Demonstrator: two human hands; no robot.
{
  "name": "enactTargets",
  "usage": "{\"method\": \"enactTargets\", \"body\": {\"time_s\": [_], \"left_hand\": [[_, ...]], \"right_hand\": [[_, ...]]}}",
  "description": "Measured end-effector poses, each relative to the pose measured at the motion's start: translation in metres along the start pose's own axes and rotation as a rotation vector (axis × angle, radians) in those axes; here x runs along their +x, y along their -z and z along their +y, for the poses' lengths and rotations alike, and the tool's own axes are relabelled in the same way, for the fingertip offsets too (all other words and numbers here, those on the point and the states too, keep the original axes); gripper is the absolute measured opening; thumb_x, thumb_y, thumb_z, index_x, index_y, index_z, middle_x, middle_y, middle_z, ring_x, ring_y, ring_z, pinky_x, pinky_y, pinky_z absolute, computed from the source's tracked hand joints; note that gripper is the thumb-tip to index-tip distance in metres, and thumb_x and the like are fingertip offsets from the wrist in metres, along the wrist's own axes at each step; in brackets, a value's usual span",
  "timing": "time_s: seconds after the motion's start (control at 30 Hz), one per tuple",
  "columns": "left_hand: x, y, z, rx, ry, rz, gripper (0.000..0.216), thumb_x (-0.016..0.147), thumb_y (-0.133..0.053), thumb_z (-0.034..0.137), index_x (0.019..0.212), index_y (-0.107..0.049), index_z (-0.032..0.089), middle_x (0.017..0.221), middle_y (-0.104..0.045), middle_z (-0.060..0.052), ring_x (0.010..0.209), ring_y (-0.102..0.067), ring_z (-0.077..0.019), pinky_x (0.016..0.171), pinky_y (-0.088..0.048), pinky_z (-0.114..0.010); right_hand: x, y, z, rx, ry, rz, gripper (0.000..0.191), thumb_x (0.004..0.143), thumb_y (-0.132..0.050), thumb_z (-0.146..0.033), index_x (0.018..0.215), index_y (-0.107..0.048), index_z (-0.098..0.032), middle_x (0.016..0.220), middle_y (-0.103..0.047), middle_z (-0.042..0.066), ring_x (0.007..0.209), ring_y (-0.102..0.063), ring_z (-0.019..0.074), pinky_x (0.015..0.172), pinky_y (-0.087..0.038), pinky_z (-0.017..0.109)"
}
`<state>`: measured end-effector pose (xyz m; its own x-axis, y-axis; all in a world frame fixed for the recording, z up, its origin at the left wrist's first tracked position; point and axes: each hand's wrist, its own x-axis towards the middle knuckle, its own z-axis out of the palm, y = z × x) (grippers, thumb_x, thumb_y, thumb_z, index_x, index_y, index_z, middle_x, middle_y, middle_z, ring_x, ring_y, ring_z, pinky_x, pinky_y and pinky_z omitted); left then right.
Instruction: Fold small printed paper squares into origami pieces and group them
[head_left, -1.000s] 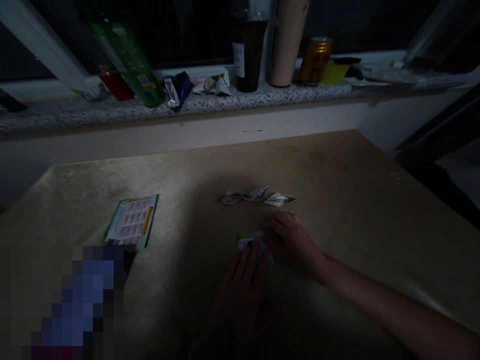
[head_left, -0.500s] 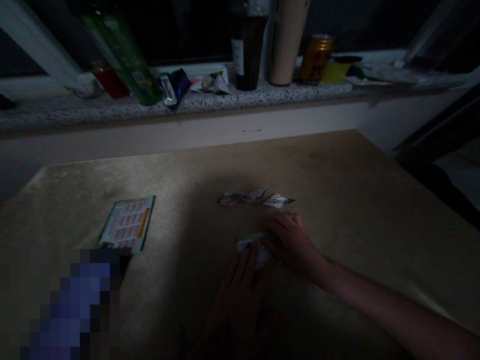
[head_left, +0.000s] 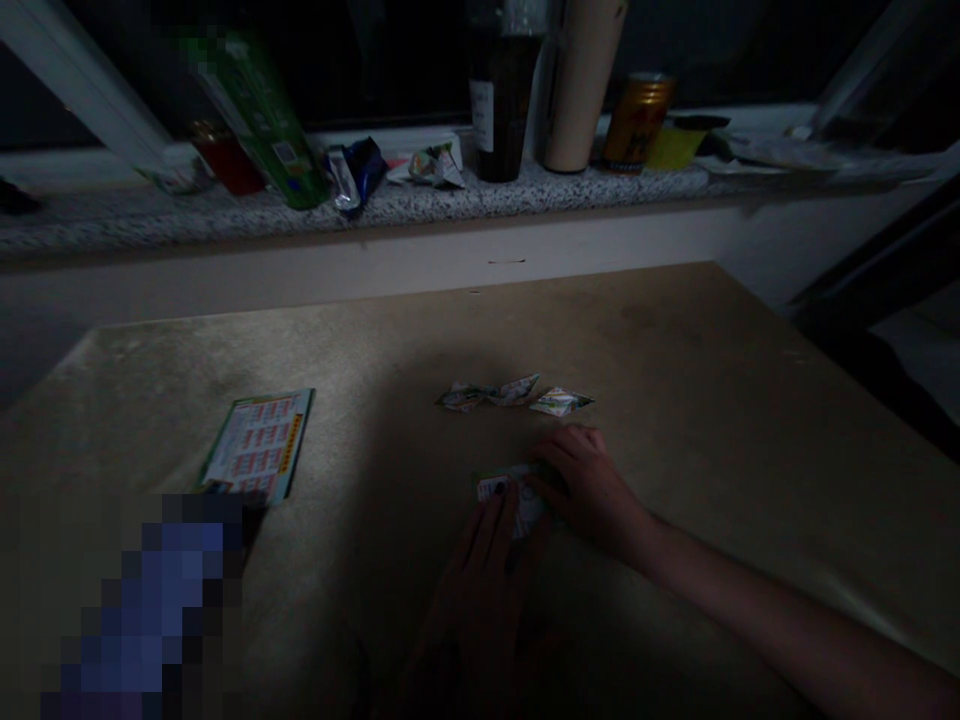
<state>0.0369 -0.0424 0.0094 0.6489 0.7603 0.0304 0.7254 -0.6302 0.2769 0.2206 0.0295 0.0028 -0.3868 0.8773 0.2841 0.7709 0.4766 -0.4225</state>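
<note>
On the table, in dim light, lies a small printed paper sheet (head_left: pixel 529 512), partly covered by my hands. My left hand (head_left: pixel 480 570) rests with its fingers stretched out flat over the paper's near left part. At the right edge of the paper, my right hand (head_left: pixel 581 475) has its fingers curled and its thumb on the sheet, closed on that edge. Just beyond the hands are folded paper pieces: one pointed piece (head_left: pixel 561 401) on the right, and a joined-looking pair (head_left: pixel 514 389) left of it. Shadow hides part of my left hand.
A printed booklet or sheet (head_left: pixel 259 445) lies at the left, beside a pixelated blue area. Along the granite windowsill (head_left: pixel 420 205) stand a green bottle (head_left: pixel 274 140), a dark bottle (head_left: pixel 501 110), a beige cylinder (head_left: pixel 581 90) and a gold can (head_left: pixel 637 125), with crumpled wrappers (head_left: pixel 358 175).
The view has shifted very slightly. Both hands stay on the paper in nearly the same places; the folded pieces have not moved on the table.
</note>
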Motion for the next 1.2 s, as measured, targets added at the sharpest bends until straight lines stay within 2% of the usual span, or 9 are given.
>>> {"method": "enactTargets", "body": {"time_s": [0.13,0.2,0.27,0.33,0.5,0.7,0.83,1.0,1.2], "left_hand": [[0.001,-0.001,0.001,-0.006,0.015,0.010,0.083,0.074,-0.060,0.052,0.142,-0.025,0.019,0.149,-0.017,-0.017,0.132,-0.024,-0.0386,0.100,-0.032,-0.050],[0.001,-0.002,0.001,0.009,0.010,0.027,0.082,0.075,-0.059,0.052,0.141,-0.028,0.015,0.148,-0.019,-0.019,0.132,-0.023,-0.0382,0.100,-0.032,-0.050],[0.002,-0.003,0.001,0.029,-0.017,0.039,0.077,0.077,-0.056,0.053,0.138,-0.033,0.011,0.146,-0.024,-0.021,0.133,-0.021,-0.0370,0.102,-0.030,-0.049],[0.003,-0.004,0.002,0.050,-0.021,0.047,0.075,0.080,-0.052,0.054,0.136,-0.035,0.007,0.145,-0.027,-0.022,0.133,-0.020,-0.0362,0.104,-0.028,-0.048],[0.003,-0.003,0.001,0.090,-0.016,0.060,0.079,0.080,-0.048,0.061,0.140,-0.031,0.013,0.146,-0.025,-0.022,0.131,-0.026,-0.0375,0.099,-0.033,-0.048],[0.002,-0.003,-0.003,0.143,-0.041,0.095,0.083,0.081,-0.045,0.062,0.142,-0.024,0.010,0.146,-0.023,-0.023,0.132,-0.025,-0.0373,0.099,-0.033,-0.047],[-0.007,-0.005,-0.001,0.184,-0.087,0.133,0.079,0.086,-0.042,0.052,0.143,-0.015,0.005,0.145,-0.027,-0.019,0.133,-0.024,-0.0313,0.102,-0.030,-0.040],[-0.014,-0.004,0.004,0.136,-0.091,0.092,0.086,0.085,-0.042,0.051,0.143,-0.002,0.001,0.142,-0.032,-0.022,0.130,-0.031,-0.0314,0.098,-0.036,-0.039],[-0.014,-0.001,0.007,0.043,-0.057,0.071,0.078,0.088,-0.038,0.044,0.145,0.002,0.008,0.143,-0.034,-0.018,0.129,-0.035,-0.0307,0.099,-0.037,-0.043]], "right_hand": [[-0.002,0.003,-0.002,-0.040,0.034,0.001,0.013,0.085,-0.056,-0.022,0.095,-0.062,-0.016,0.090,-0.064,0.009,0.086,-0.055,0.0239,0.080,-0.042,0.040],[-0.010,0.008,-0.007,-0.054,0.085,0.010,0.019,0.087,-0.052,-0.022,0.103,-0.061,-0.016,0.099,-0.064,0.010,0.094,-0.056,0.0243,0.083,-0.044,0.041],[-0.026,0.015,-0.015,-0.086,0.184,-0.004,0.032,0.088,-0.048,-0.023,0.119,-0.054,-0.015,0.121,-0.057,0.012,0.114,-0.048,0.0256,0.096,-0.039,0.046],[-0.046,0.023,-0.024,-0.139,0.239,-0.043,0.042,0.088,-0.047,-0.021,0.130,-0.044,-0.013,0.131,-0.051,0.011,0.125,-0.039,0.0243,0.103,-0.034,0.046],[-0.084,0.032,-0.035,-0.211,0.157,-0.250,0.066,0.085,-0.052,-0.029,0.142,-0.023,-0.010,0.145,-0.030,0.009,0.135,-0.023,0.0235,0.110,-0.026,0.043],[-0.086,0.028,-0.033,-0.227,0.148,-0.272,0.065,0.087,-0.049,-0.029,0.142,-0.020,-0.011,0.146,-0.028,0.009,0.135,-0.022,0.0243,0.111,-0.015,0.050],[-0.088,0.025,-0.033,-0.215,0.142,-0.252,0.060,0.087,-0.047,-0.023,0.141,-0.024,-0.011,0.145,-0.030,0.010,0.134,-0.024,0.0242,0.111,-0.009,0.052],[-0.092,0.019,-0.032,-0.181,0.134,-0.186,0.058,0.086,-0.046,-0.018,0.141,-0.025,-0.012,0.142,-0.035,0.009,0.134,-0.026,0.0231,0.111,-0.017,0.050],[-0.088,0.012,-0.044,-0.222,0.145,-0.175,0.060,0.085,-0.045,-0.016,0.141,-0.023,-0.007,0.145,-0.028,0.012,0.136,-0.018,0.0252,0.108,-0.030,0.048]]}}
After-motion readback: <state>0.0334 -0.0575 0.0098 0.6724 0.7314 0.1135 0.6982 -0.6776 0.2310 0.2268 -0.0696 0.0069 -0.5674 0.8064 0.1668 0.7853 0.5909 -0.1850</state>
